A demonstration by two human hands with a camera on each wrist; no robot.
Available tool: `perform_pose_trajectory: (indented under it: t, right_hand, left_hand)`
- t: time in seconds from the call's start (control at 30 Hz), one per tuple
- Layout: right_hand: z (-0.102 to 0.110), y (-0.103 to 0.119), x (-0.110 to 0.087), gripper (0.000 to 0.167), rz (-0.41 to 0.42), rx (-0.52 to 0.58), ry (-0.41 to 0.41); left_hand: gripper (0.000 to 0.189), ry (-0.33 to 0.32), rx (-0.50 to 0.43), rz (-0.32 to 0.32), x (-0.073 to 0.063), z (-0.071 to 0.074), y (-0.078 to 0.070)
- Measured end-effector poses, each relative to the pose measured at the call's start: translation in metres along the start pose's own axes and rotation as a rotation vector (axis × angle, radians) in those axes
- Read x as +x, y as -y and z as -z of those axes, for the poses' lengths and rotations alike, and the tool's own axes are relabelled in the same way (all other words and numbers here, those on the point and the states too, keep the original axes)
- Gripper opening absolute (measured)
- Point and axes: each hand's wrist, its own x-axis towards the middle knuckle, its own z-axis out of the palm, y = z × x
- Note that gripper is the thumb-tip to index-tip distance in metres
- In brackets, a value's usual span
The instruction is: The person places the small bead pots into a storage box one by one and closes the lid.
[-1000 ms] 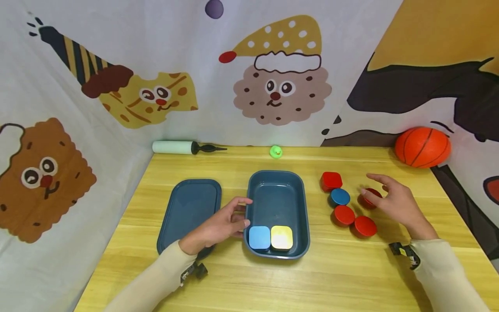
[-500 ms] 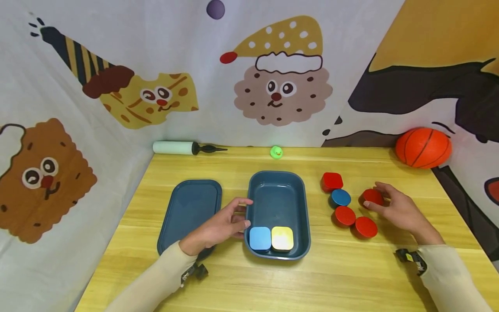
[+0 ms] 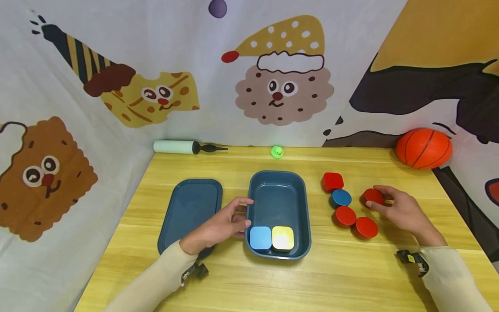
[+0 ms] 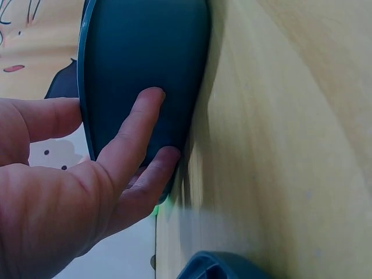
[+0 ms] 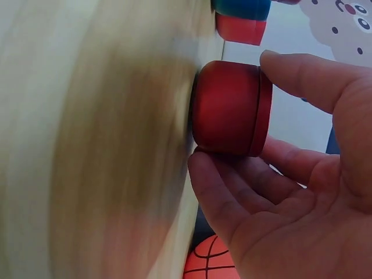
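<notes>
Right hand [image 3: 405, 212]: thumb and fingers curled round red tin [image 3: 373, 197], well right of tray [image 3: 277, 201]. Left hand [image 3: 222, 223]: relaxed fingers against tray's left wall, not clasped. Light-blue tin [image 3: 260, 238], yellow tin [image 3: 282, 238] inside tray, near end. Step judged: grasping. Next move likely calls for firm pinch, lift clear of neighbouring tins [image 3: 345, 216].
</notes>
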Motion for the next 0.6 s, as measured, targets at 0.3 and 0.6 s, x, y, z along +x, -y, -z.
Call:
perform_pose_trajectory:
  t: [0.3, 0.6]
  right_hand:
    - [0.008, 0.011, 0.003, 0.080, 0.004, 0.028, -0.045]
    - [0.011, 0.041, 0.010, 0.075, 0.098, 0.073, -0.095]
  left_hand:
    - [0.061, 0.000, 0.002, 0.002, 0.000, 0.000, -0.001]
    - [0.061, -0.005, -0.003, 0.001, -0.001, -0.001, -0.002]
